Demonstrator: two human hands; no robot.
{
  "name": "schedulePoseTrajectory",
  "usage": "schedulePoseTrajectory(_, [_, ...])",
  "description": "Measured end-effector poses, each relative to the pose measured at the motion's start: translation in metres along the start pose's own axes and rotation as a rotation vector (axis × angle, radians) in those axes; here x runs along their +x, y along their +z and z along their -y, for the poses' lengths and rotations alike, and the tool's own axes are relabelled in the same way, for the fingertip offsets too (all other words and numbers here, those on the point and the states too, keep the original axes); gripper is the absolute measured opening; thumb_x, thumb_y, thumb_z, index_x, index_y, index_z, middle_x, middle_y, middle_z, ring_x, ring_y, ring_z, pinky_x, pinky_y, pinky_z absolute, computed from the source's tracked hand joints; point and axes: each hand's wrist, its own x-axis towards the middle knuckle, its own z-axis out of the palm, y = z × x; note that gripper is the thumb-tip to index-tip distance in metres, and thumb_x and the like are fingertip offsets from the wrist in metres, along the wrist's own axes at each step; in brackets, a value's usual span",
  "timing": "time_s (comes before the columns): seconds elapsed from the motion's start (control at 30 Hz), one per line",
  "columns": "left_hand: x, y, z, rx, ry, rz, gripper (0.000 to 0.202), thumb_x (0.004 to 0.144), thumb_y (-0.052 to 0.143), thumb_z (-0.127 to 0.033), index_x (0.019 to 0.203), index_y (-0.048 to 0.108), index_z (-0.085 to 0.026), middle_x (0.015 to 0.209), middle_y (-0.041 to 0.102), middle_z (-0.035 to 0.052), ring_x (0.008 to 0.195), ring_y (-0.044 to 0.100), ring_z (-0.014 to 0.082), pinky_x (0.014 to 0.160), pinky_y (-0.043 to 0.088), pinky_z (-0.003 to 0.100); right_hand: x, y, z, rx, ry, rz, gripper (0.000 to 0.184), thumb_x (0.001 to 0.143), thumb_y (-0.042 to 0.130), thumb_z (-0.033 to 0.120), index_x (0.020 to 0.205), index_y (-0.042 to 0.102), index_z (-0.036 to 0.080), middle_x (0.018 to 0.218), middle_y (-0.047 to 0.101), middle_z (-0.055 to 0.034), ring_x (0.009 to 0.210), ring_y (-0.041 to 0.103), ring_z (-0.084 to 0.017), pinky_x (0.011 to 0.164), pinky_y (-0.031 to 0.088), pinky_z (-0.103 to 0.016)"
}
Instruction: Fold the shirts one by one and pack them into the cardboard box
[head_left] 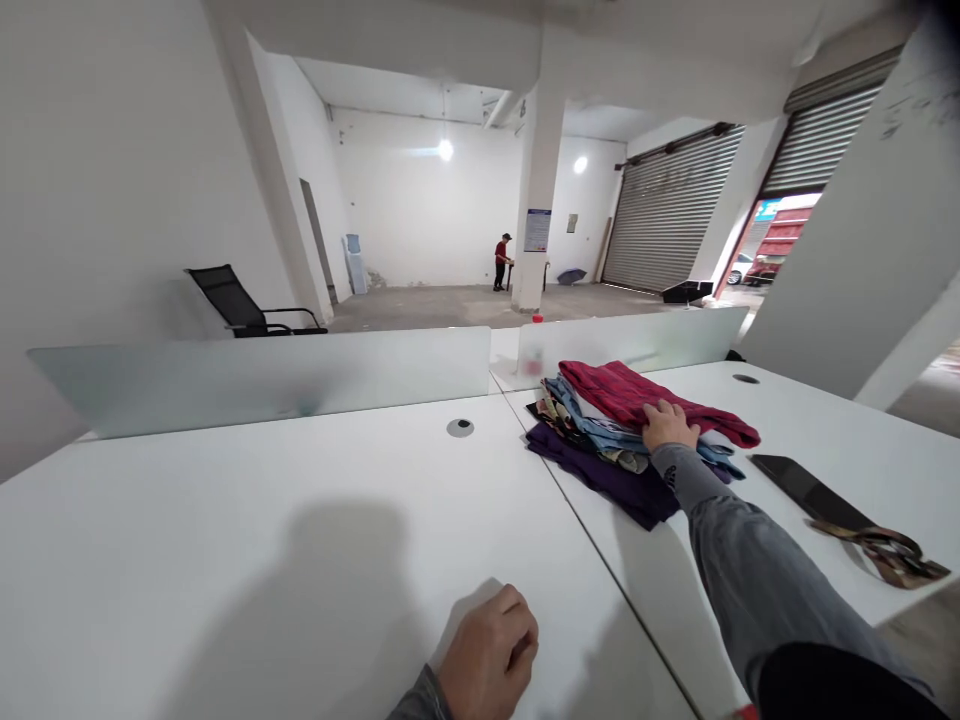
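- As the pile of folded clothes (600, 445) is soft and light, I judge its layers may slide; a hold under the purple bottom piece (622, 490) seems safest.
- It lies on the white tabletop (262, 520), far right.
- The right hand (669, 425) rests on top, fingers spread flat, gripping nothing.
- The left hand (487, 655) lies near, fingers curled shut; whether they enclose something, I cannot tell.
- The dark flat object (806, 490) at right is hard to identify.
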Motion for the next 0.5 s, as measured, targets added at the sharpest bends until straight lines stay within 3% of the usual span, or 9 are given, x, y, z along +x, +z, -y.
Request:
schedulePoseTrajectory(0.1, [0.001,0.001,0.001,-0.003,0.005,0.000,0.020,0.070,0.049,-0.001,0.075,0.053,-0.020,0.086,0.057,0.0000,0.067,0.052,0.0092,0.058,0.039,0.020,0.019,-0.006,0.004,0.326,-0.005,-0.214,0.027,0.088,0.035,0.020,0.087,0.061,0.026,0.100,0.068,-0.0107,0.112,0.054,-0.034,0.097,0.029,-0.060])
schedulePoseTrajectory(0.17, [0.004,0.002,0.002,-0.033,-0.013,-0.022,0.017,0.073,0.049,-0.004,0.077,0.055,-0.020,0.084,0.058,0.0003,0.066,0.053,0.0100,0.059,0.041,0.021,0.017,-0.018,0.028,0.555,-0.120,-0.357,0.023,0.089,0.038,0.024,0.084,0.061,0.027,0.089,0.069,-0.0090,0.102,0.059,-0.032,0.094,0.037,-0.055])
schedulePoseTrajectory(0.2, [0.006,0.002,0.004,-0.065,-0.040,-0.045,0.017,0.075,0.049,-0.007,0.082,0.056,-0.021,0.084,0.058,0.0004,0.066,0.054,0.0104,0.060,0.043,0.022,0.009,-0.025,0.045,0.643,-0.214,-0.359,0.020,0.089,0.042,0.027,0.084,0.061,0.027,0.086,0.069,-0.0076,0.097,0.061,-0.029,0.090,0.043,-0.050])
schedulePoseTrajectory(0.3, [0.015,-0.006,0.018,-0.141,-0.184,-0.289,0.032,0.081,0.051,-0.018,0.114,0.051,-0.021,0.091,0.060,0.0027,0.067,0.057,0.0127,0.065,0.050,0.026,-0.044,-0.041,0.101,0.780,-0.524,-0.126,0.024,0.091,0.047,0.035,0.084,0.066,0.023,0.086,0.069,-0.0037,0.082,0.063,-0.017,0.078,0.053,-0.031])
schedulePoseTrajectory(0.37, [0.020,-0.020,0.031,-0.063,-0.233,-0.541,0.057,0.080,0.056,-0.027,0.133,0.036,-0.019,0.111,0.058,0.0104,0.088,0.062,0.0205,0.077,0.053,0.035,-0.094,-0.047,0.127,0.831,-0.670,0.039,0.028,0.093,0.049,0.039,0.093,0.066,0.017,0.097,0.068,-0.0052,0.082,0.062,-0.013,0.078,0.054,-0.029])
schedulePoseTrajectory(0.43, [0.021,-0.038,0.044,0.086,-0.199,-0.694,0.069,0.079,0.059,-0.030,0.141,0.030,-0.019,0.131,0.048,0.0162,0.117,0.052,0.0305,0.094,0.047,0.043,-0.141,-0.051,0.139,0.839,-0.703,0.114,0.026,0.093,0.053,0.040,0.106,0.064,0.020,0.109,0.064,-0.0057,0.090,0.062,-0.014,0.080,0.054,-0.032])
schedulePoseTrajectory(0.5, [0.018,-0.056,0.052,0.188,-0.144,-0.726,0.060,0.082,0.051,-0.025,0.140,0.036,-0.020,0.136,0.044,0.0152,0.127,0.043,0.0325,0.103,0.040,0.044,-0.180,-0.058,0.143,0.851,-0.707,0.167,0.023,0.090,0.057,0.039,0.112,0.063,0.032,0.114,0.063,-0.0012,0.098,0.062,-0.017,0.083,0.054,-0.033])
